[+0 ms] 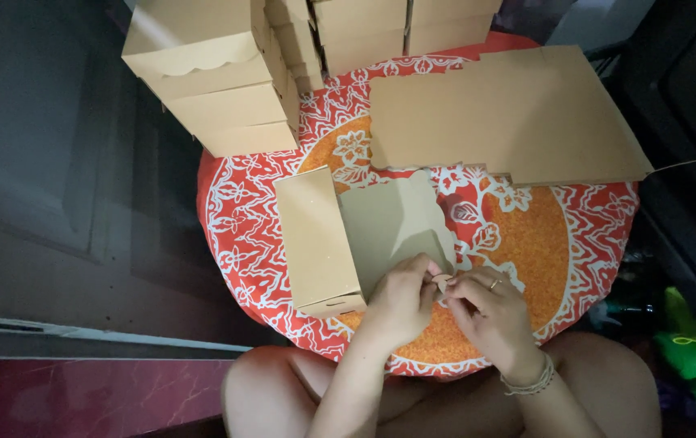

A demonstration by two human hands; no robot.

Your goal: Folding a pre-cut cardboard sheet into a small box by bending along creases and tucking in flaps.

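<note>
A tan cardboard box lies on the round red and orange patterned table, its scalloped lid flap folded open to the right. My left hand and my right hand meet at the flap's lower right corner. Together their fingertips pinch a small round piece at the flap's edge. A ring sits on my right hand and bracelets on that wrist.
Several folded tan boxes are stacked at the table's far left and back edge. A pile of flat unfolded box blanks lies at the far right. My bare knees are under the near edge. Green cloth lies at the right.
</note>
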